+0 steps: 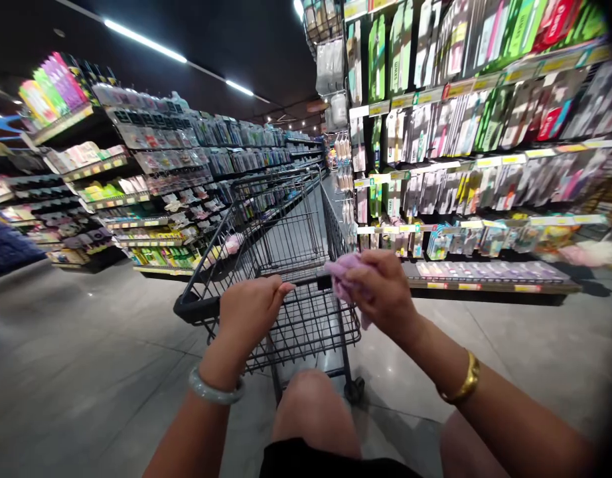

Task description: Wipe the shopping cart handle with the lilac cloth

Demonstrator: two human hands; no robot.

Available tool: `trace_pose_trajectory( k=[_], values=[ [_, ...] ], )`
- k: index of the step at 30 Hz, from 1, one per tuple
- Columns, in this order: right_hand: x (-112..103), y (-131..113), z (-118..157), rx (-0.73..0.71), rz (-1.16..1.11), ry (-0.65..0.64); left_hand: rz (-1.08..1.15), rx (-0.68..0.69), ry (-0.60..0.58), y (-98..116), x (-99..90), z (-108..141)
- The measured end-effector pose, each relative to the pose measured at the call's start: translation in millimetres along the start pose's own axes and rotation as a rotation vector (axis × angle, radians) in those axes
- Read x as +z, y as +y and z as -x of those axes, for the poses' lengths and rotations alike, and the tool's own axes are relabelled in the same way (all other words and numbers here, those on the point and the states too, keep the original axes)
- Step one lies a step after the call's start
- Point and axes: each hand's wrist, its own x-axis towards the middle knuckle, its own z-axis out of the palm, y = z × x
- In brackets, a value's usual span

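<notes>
A dark wire shopping cart (291, 229) stands right in front of me, and no goods show in its basket. My left hand (251, 309) is wrapped round the cart's handle bar (308, 280), thumb pointing right along it. At the bar's right end, my right hand (383, 292) is closed on a crumpled light purple cloth (343, 272). The cloth bunches out past the fingers and a corner hangs below them. Whether the right hand also grips the bar behind the cloth cannot be made out.
Close on the right rises a shelf rack (435, 159) hung with packaged small goods, its low base (485, 290) jutting onto the floor. More stocked shelves (186, 159) line the left side. An aisle runs ahead between them. A cart wheel (354, 390) is near my knee.
</notes>
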Motion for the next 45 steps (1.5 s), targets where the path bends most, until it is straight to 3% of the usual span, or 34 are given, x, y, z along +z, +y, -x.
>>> trace_pose_trajectory(
  k=[2, 7, 11, 16, 22, 27, 30, 33, 37, 39, 41, 43, 45],
  values=[
    [-4, 3, -4, 0.08, -0.005, 0.031, 0.003, 0.018, 0.012, -8, -0.6, 5],
    [0, 16, -6, 0.08, -0.139, -0.13, 0.009, 0.029, 0.002, -29, -4.9, 12],
    [8, 18, -16, 0.25, -0.159, -0.077, 0.025, 0.02, -0.024, -43, -4.6, 16],
    [27, 3, -26, 0.122, -0.328, -0.245, 0.028, 0.048, -0.021, -64, -1.0, 23],
    [63, -4, -40, 0.322, -0.349, -0.179, 0.064, 0.035, -0.058, -91, -3.2, 32],
    [74, -31, -32, 0.251, -0.435, -0.143, 0.116, 0.068, -0.038, -119, -0.5, 39],
    [87, -28, -22, 0.338, -0.434, -0.109, 0.174, 0.101, 0.009, -129, -2.7, 45],
    [102, -29, -20, 0.494, -0.4, -0.05, 0.094, 0.047, 0.167, -117, -10.4, 47],
    [112, -63, -19, 0.492, -0.456, -0.016, 0.159, -0.022, 0.269, -63, -21.7, 38],
    [117, -78, -7, 0.488, -0.501, -0.007, 0.181, -0.041, 0.246, -33, -24.1, 29],
    [128, -83, 15, 0.546, -0.518, 0.006, 0.058, -0.107, 0.157, -12, -24.1, 22],
    [141, -81, 39, 0.645, -0.501, 0.027, -0.108, -0.193, 0.008, -2, -22.8, 17],
    [151, -79, 51, 0.72, -0.49, 0.045, -0.201, -0.23, -0.061, -1, -21.4, 15]
  ],
)
